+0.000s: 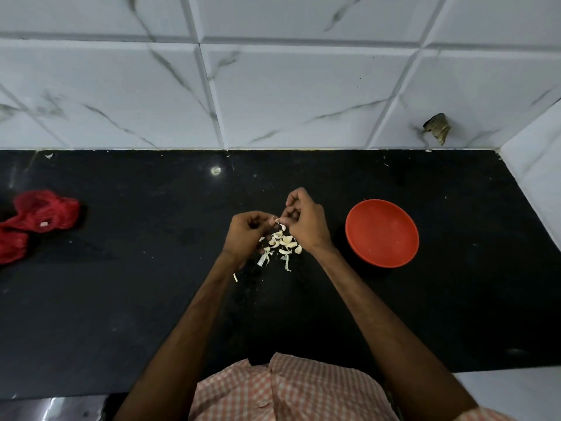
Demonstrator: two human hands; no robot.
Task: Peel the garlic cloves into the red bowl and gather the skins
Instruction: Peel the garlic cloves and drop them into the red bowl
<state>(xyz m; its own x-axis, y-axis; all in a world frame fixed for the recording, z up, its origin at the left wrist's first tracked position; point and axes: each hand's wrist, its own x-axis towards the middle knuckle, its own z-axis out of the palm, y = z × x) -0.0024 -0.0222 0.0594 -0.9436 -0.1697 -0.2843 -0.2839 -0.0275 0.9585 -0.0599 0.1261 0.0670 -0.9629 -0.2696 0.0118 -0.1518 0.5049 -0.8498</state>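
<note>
Our left hand (246,229) and right hand (303,226) together pinch one garlic clove (276,220). The red bowl (383,238) sits toward the countertop's (136,299) right edge.

I get a dim feed here. The black bench (121,299) swallows most of the light and reads almost featureless around the red bowl (382,233). The tiled wall (273,95) behind the bowl is the brightest area, evenly lit with a cool bluish cast. One small round glare spot (215,170) sits on the bench, left of the bowl and further back. Just left of the bowl, the left hand (246,232) and right hand (306,226) are underexposed. The garlic clove (276,220) both hands pinch shows only as a pale speck. Wide-angle distortion bends the tile joints, most strongly far from the bowl.
</note>
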